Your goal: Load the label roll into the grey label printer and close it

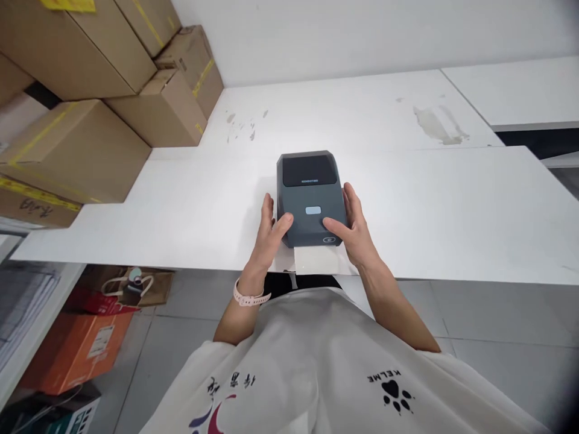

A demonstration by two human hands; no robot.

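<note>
A dark grey label printer (311, 196) sits near the front edge of the white table, with a light oblong button on its top and a dark window at its far end. White label paper (316, 260) sticks out from its near side toward me. My left hand (268, 235) holds the printer's left side, thumb on the top near corner. On the opposite side, my right hand (357, 232) grips it with the thumb lying on top and the fingers along the side wall. The fingertips are partly hidden by the printer.
Cardboard boxes (76, 150) with yellow tape are stacked at the left end of the table (203, 205). Below on the left are an orange box (81, 349) and a paper bag (154, 289). A white wall (362, 30) stands behind. Marks (436, 125) stain the tabletop at back right.
</note>
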